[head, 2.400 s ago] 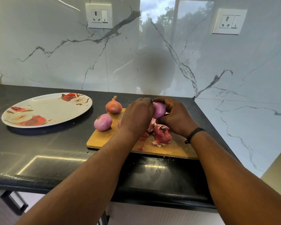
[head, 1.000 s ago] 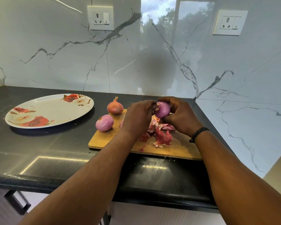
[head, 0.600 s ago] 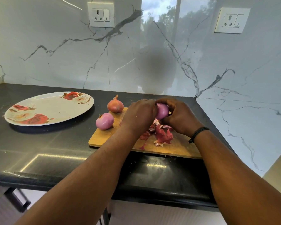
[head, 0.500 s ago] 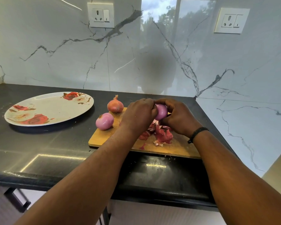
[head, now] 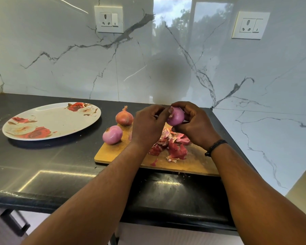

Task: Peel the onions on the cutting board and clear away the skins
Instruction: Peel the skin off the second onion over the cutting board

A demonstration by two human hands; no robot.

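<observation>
Countertop, black and glossy, runs across the lower half of the view below a white marble-patterned wall. Far left on it lies a floral plate, oval, printed with red and cream roses, well apart from the cutting board.

The cutting board is wooden and sits right of the plate. At its far left corner stands an unpeeled onion with brown-orange skin and its dry tip pointing up. Just in front of it, at the board's left edge, rests a peeled onion, pale purple and smooth; the two are near each other but apart.

The left hand is raised above the board, back of the hand toward the camera, fingers curled. Its fingertips meet the held onion at that onion's left end, pinching there; the exact contact is partly hidden.

The held onion, purple and largely bare, is above the board's far middle, between both hands. Beneath it, a heap of onion skins, red and pink, lies on the middle of the board.

The right hand grasps the held onion from the right, fingers wrapped over the top and thumb below. A black wristband circles that wrist.
</observation>
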